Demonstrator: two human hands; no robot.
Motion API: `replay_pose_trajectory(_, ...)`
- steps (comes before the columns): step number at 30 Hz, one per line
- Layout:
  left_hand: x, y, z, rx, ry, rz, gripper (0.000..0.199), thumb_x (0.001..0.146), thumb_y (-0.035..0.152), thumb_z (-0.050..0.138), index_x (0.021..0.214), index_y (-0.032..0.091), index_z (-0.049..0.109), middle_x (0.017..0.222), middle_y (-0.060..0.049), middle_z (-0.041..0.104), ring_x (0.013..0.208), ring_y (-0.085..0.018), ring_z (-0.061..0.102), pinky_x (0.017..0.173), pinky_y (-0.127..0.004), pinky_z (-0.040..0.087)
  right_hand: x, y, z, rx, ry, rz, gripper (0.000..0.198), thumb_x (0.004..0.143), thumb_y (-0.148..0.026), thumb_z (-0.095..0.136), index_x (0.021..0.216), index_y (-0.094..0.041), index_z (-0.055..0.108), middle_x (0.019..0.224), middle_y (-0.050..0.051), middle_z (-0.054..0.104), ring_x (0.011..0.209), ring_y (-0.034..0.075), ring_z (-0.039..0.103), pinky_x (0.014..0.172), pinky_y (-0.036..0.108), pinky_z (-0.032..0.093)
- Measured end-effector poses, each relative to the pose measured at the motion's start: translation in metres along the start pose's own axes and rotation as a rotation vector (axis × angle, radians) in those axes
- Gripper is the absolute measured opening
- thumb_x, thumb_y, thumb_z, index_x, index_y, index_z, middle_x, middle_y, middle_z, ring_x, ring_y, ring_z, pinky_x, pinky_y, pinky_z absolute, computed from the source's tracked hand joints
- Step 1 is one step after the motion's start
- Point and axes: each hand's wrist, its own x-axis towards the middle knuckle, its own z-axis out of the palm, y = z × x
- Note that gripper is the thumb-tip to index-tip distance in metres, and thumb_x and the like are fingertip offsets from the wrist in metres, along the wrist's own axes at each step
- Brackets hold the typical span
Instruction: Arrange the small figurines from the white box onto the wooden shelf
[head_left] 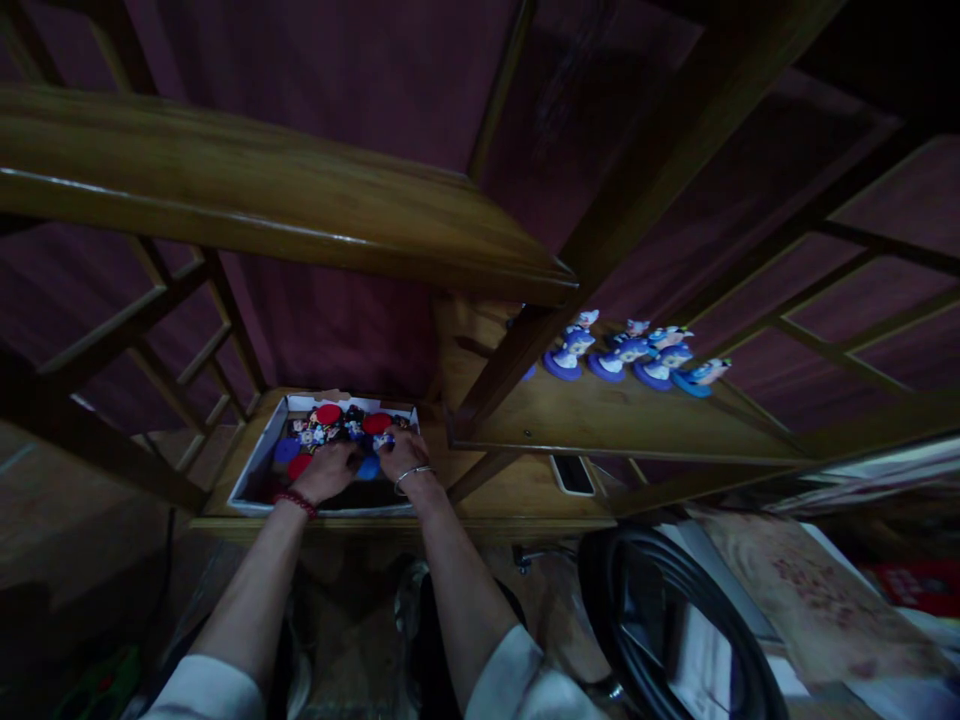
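A white open cardboard box stands on the low wooden shelf, with several small figurines lying in it. Some show round red bases, and others show blue or purple ones. My left hand, with a red bead bracelet at the wrist, reaches into the box with its fingers curled down; what they hold, if anything, is hidden. Beside it, my right hand, wearing a metal bangle, is closed at a small blue-and-white figurine. A round blue base shows between the two hands.
Several figurines on purple and blue bases stand on the raised shelf to the right. A phone lies on the lower board. Wooden beams cross above the box. A black coiled hose sits at lower right.
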Motion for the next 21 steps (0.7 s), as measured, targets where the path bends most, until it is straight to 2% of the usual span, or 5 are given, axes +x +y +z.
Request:
replay_pose_trajectory(6, 0.008, -0.004, 0.008, 0.117, -0.015, 0.029, 0.024, 0.074, 0.018, 0.043, 0.091, 0.014, 0.060, 0.096, -0.011, 0.062, 0.088, -0.020, 0.056, 0.074, -0.027, 0.040, -0.002, 0.003, -0.010, 0.031, 0.042, -0.017, 0.033, 0.075, -0.018, 0.045, 0.106, -0.024, 0.055, 0.102, 0.003, 0.062, 0.095, 0.016, 0.055, 0.082, 0.024, 0.038)
replay_pose_trajectory(14, 0.010, 0.009, 0.007, 0.146, 0.014, -0.012, 0.031, 0.078, 0.020, 0.038, 0.102, 0.016, 0.057, 0.102, -0.012, 0.060, 0.096, -0.022, 0.055, 0.078, -0.030, 0.040, -0.008, 0.007, -0.021, 0.046, 0.060, -0.012, 0.037, 0.076, -0.015, 0.043, 0.110, -0.023, 0.054, 0.109, 0.006, 0.059, 0.100, 0.019, 0.054, 0.086, 0.027, 0.037)
replay_pose_trajectory(19, 0.015, 0.014, 0.010, 0.202, -0.044, -0.026, 0.032, 0.080, 0.020, 0.035, 0.106, 0.017, 0.054, 0.103, -0.012, 0.060, 0.095, -0.022, 0.056, 0.079, -0.031, 0.041, -0.009, 0.010, -0.024, 0.070, 0.037, -0.011, 0.035, 0.076, -0.016, 0.047, 0.109, -0.023, 0.055, 0.101, 0.004, 0.063, 0.094, 0.017, 0.056, 0.082, 0.024, 0.039)
replay_pose_trajectory(21, 0.017, 0.016, 0.012, 0.226, -0.061, -0.031, 0.033, 0.079, 0.019, 0.037, 0.108, 0.018, 0.052, 0.105, -0.012, 0.058, 0.096, -0.021, 0.056, 0.079, -0.031, 0.042, -0.009, 0.012, -0.020, 0.091, 0.088, -0.026, 0.032, 0.074, -0.016, 0.049, 0.104, -0.024, 0.057, 0.099, 0.003, 0.064, 0.092, 0.016, 0.057, 0.080, 0.023, 0.040)
